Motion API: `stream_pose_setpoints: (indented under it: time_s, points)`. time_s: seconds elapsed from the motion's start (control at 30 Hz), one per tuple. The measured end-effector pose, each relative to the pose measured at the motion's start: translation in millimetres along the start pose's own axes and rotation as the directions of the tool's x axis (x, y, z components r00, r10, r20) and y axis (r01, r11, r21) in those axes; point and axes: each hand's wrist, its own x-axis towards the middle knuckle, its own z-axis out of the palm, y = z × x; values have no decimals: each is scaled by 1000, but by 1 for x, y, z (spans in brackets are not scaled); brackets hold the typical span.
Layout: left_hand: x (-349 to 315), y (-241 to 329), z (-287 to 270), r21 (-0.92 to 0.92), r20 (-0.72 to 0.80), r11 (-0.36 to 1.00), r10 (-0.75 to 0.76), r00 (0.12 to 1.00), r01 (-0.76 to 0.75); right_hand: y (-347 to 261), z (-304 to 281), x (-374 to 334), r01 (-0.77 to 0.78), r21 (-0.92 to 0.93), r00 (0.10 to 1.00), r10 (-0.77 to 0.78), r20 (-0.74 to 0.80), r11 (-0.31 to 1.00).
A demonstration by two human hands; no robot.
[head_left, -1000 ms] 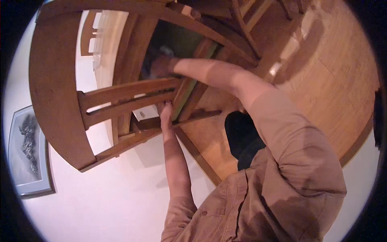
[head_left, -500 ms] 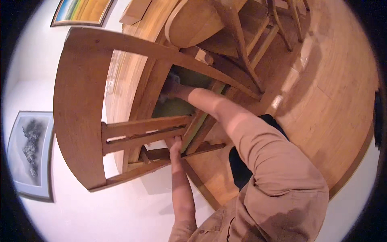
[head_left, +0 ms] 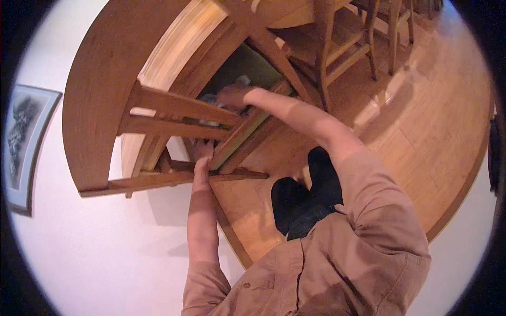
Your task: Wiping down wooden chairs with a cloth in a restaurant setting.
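A wooden chair (head_left: pixel 97 105) with a tall slatted back and a dark green seat (head_left: pixel 255 64) stands in front of me. My right hand (head_left: pixel 232 98) is closed on a crumpled greyish cloth (head_left: pixel 242 80), pressing it against the seat near the backrest. Part of the cloth shows behind the slats; the palm side of this hand is hidden. Lower down, my left hand (head_left: pixel 204 151) grips the chair at the side of the seat, beside the lower back slat, its fingers partly hidden by the wood.
Beside the chair runs a light wooden tabletop edge (head_left: pixel 182 34). More wooden chairs (head_left: pixel 337 39) stand farther off to the right on the wooden floor (head_left: pixel 411 152). A framed picture (head_left: pixel 31 142) hangs on the white wall at left. My dark-clad legs (head_left: pixel 300 200) are below.
My right hand and the cloth have come nearer the backrest. My view has shifted, so the chair sits higher and farther left, and more of my legs shows. My left hand stays on the chair.
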Motion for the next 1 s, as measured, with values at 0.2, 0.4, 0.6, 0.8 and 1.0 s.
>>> stream_pose_setpoints:
  time_s: [0.2,0.4,0.6,0.8,1.0]
  points:
    - [-21,-6,1,28,-5,991,-129,992,129,-30,-46,-9,-522,-71,836,493,-241,850]
    - [-11,-19,-11,66,64,980,-190,980,186,-40,-40,-8,-150,-251,986,163,31,956]
    - [-19,-19,-12,-79,129,933,-340,931,352,-59,-37,-9,-299,-280,949,252,-192,913]
    - [-16,20,-37,-113,162,911,-378,912,397,-9,-3,-2,-329,-202,926,357,124,922]
    - [-32,-18,0,-167,121,849,-488,865,502,-25,-3,-3,-276,-331,955,295,9,902]
